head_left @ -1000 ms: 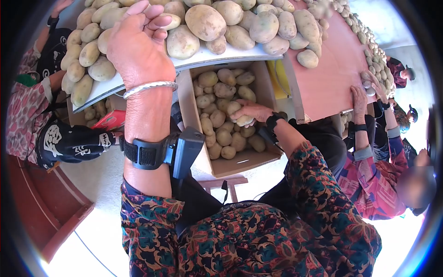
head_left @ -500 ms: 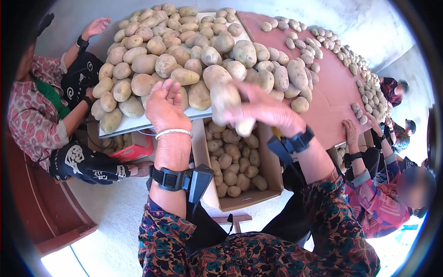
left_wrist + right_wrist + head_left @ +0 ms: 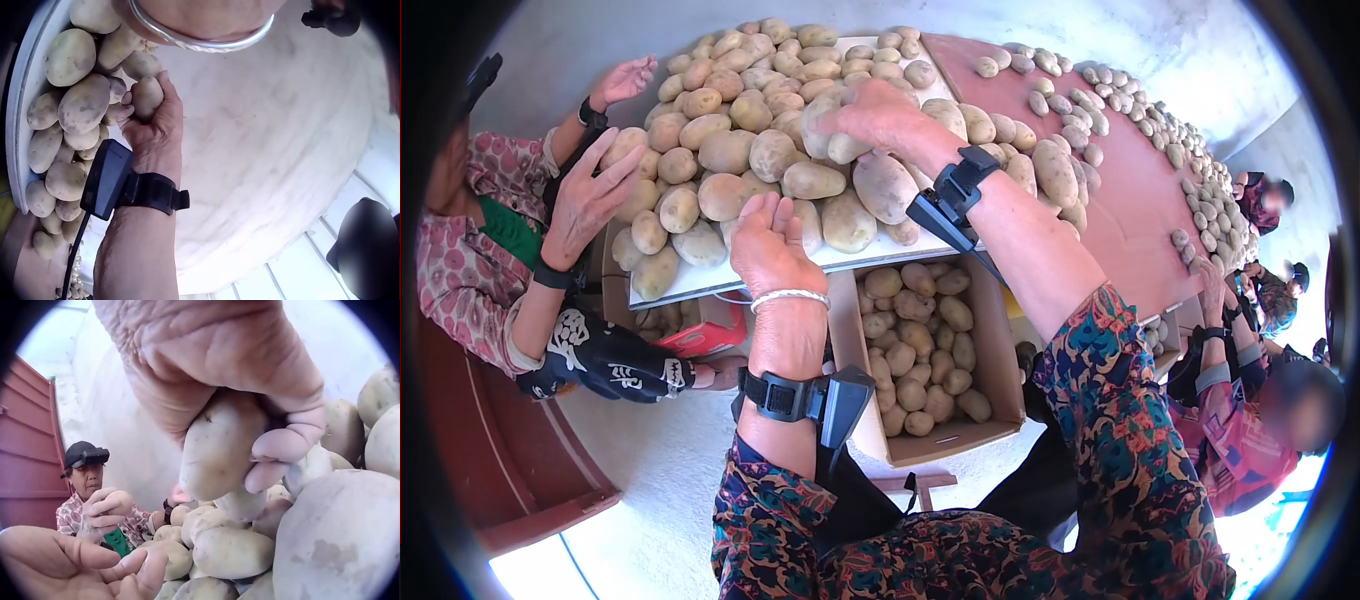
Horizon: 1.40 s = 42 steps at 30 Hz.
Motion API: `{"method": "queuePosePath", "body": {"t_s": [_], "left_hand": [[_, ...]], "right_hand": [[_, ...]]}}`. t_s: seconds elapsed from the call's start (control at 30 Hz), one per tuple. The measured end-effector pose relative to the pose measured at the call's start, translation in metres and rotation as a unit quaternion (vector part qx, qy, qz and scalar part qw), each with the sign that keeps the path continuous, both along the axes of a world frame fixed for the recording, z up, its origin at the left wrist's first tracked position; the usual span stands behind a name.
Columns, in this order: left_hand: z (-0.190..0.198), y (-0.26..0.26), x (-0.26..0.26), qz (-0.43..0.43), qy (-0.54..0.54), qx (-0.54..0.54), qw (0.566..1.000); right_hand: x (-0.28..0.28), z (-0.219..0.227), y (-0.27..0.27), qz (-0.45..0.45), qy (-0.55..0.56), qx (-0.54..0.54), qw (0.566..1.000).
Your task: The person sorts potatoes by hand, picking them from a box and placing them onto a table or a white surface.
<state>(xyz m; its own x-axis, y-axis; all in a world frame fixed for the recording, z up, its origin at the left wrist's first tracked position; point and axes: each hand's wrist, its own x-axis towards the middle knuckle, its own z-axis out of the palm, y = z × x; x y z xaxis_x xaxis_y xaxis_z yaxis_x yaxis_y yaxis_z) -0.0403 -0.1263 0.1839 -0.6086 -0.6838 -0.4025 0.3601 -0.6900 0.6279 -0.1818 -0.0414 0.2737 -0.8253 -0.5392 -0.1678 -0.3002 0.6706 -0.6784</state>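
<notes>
Potatoes lie heaped on a white board point(image 3: 700, 283). Over the heap my right hand point(image 3: 890, 122) grips a potato point(image 3: 223, 449), thumb and fingers curled round it in the right wrist view; another potato point(image 3: 240, 504) shows just beneath. The left wrist view also has this right hand point(image 3: 156, 122) holding a potato point(image 3: 147, 98) by the heap. Palm up, my left hand point(image 3: 775, 248) is at the board's front edge, fingers loosely bent and nothing in it. It also appears at the bottom of the right wrist view, the left hand point(image 3: 75, 565) empty there too.
Below the board's edge stands a cardboard box point(image 3: 977, 425) with potatoes inside. A reddish panel point(image 3: 1115, 205) with more potatoes extends to the right. At the left, a person in a patterned shirt point(image 3: 475, 270) holds a potato point(image 3: 622, 148). Other people are at the right.
My right hand has gone from the box up over the heap, carrying potatoes. My left hand stays palm up and empty. The person at the left has raised a hand with a potato.
</notes>
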Motion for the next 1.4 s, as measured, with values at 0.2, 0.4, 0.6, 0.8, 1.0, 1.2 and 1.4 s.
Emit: {"method": "queuePosePath", "body": {"t_s": [0.2,0.4,0.6,0.8,1.0,1.2,1.4], "left_hand": [[-0.002,-0.001,0.001,0.005,-0.011,0.032,0.999],[-0.004,0.002,0.002,0.007,-0.017,0.041,0.999],[-0.004,0.004,0.001,0.022,-0.041,0.052,0.998],[-0.003,0.0,-0.008,0.045,-0.06,0.035,0.997],[-0.006,-0.009,-0.015,0.048,-0.051,0.019,0.997],[-0.012,-0.024,-0.022,0.032,-0.063,0.021,0.997],[-0.029,-0.042,-0.027,0.092,-0.088,-0.221,0.967]], "right_hand": [[0.001,-0.012,0.017,-0.079,-0.145,-0.198,0.966],[0.0,-0.023,0.025,-0.123,-0.205,-0.346,0.907],[0.023,-0.028,0.01,0.052,0.022,-0.226,0.972],[0.035,-0.076,-0.03,0.189,0.364,-0.21,0.887],[0.029,-0.071,-0.012,0.24,0.492,-0.058,0.835],[0.05,-0.032,0.031,0.087,0.416,-0.245,0.871],[0.113,-0.041,0.105,-0.01,0.281,-0.303,0.91]]}}
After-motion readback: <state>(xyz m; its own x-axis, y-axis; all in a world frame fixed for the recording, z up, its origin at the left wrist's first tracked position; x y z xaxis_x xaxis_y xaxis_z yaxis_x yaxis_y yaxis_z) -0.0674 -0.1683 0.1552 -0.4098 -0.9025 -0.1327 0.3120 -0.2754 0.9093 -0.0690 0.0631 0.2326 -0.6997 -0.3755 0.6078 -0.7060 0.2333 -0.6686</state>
